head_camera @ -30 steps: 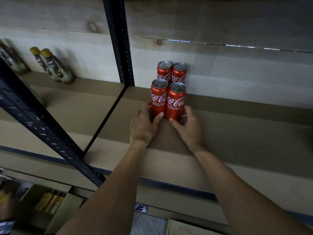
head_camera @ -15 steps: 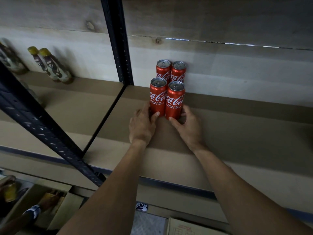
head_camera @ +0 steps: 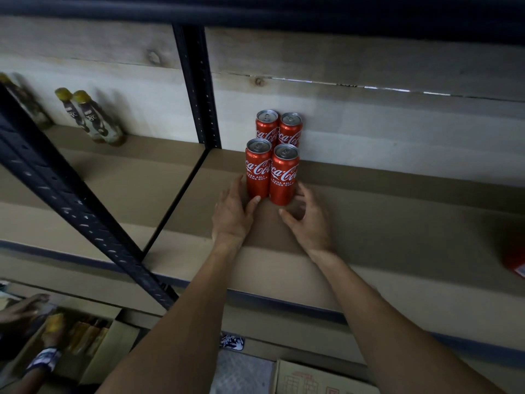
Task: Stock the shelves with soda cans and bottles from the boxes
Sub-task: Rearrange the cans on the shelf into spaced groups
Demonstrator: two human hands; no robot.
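Cans: four red aluminium soda cans (head_camera: 277,166) are stood upright in a two-by-two block on the brown board shelf (head_camera: 397,223), the rear pair close against the pale wooden back wall (head_camera: 397,132).
Key relation: the block lies at 12 o'clock from both hands; the long axes are vertical, so any push would be met at the bases.
Left hand: the left hand (head_camera: 231,217) is placed at 7 o'clock of the block, fingers straight along the outer side of the front-left can (head_camera: 258,172), thumb touching its base; nothing is gripped.
Right hand: the right hand (head_camera: 308,223) is held at 5 o'clock, loosely spread, fingers near the base of the front-right can (head_camera: 285,180), thumb apart from it; contact cannot be told.
Edges: a black perforated steel upright (head_camera: 199,86) stands at 10 o'clock of the block, near but apart; the shelf's front edge lies at 6 o'clock, under the forearms.
Open room: board runs on toward 3 o'clock, up to a blurred red object (head_camera: 514,260).
Judgement: the block is judged placed; withdrawal toward 6 o'clock, to the cardboard box (head_camera: 312,379) below, is likely called for.
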